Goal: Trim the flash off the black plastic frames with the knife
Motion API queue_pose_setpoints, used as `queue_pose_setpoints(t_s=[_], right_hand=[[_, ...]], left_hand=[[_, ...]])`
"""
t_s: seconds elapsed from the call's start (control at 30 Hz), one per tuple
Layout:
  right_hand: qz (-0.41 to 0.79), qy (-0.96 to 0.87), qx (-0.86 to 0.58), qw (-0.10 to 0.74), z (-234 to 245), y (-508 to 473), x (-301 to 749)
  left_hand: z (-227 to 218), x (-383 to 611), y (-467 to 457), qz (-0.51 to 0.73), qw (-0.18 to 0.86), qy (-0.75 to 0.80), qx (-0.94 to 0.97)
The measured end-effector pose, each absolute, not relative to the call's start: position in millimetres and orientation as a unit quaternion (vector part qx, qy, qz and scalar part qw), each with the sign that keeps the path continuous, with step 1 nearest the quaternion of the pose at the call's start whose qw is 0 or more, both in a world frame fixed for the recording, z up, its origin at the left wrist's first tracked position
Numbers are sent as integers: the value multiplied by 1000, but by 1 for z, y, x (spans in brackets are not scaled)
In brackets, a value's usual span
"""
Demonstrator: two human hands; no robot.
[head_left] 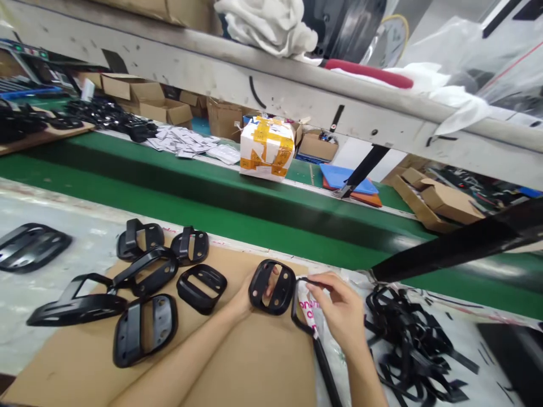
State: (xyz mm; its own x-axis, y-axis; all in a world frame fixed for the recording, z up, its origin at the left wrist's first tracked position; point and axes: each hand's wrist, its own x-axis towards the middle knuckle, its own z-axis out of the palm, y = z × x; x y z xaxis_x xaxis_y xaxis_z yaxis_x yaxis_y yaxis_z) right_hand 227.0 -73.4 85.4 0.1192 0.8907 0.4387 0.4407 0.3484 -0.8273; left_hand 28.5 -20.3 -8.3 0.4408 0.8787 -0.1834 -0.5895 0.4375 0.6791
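My left hand [243,295] grips a black plastic plate [283,294] from behind; fingertips show through its slot. The plate is tilted up above the cardboard. Just to its right, my right hand [341,311] pinches a thin black strip [324,370] between thumb and fingers. The strip bends in a loop beside the plate's right edge and hangs down past the wrist. I cannot tell whether it touches the plate. Several similar black parts lie to the left, among them a plate [202,288] and a bracket with a raised bar [145,329].
A cardboard sheet [271,367] covers the near bench. A tangled heap of black strips [411,339] lies at right, by a slanting black post [458,240]. Beyond runs a green conveyor belt [186,203], with a taped white box [267,148] behind it. A metal beam [203,62] crosses overhead.
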Motion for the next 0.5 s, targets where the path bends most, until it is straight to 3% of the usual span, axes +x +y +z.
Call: queue_pose_setpoints(t_s=[0.5], right_hand=[[121, -688, -536, 475, 56, -47, 194]], left_hand=[[-17, 30, -18, 492, 759, 318, 284]])
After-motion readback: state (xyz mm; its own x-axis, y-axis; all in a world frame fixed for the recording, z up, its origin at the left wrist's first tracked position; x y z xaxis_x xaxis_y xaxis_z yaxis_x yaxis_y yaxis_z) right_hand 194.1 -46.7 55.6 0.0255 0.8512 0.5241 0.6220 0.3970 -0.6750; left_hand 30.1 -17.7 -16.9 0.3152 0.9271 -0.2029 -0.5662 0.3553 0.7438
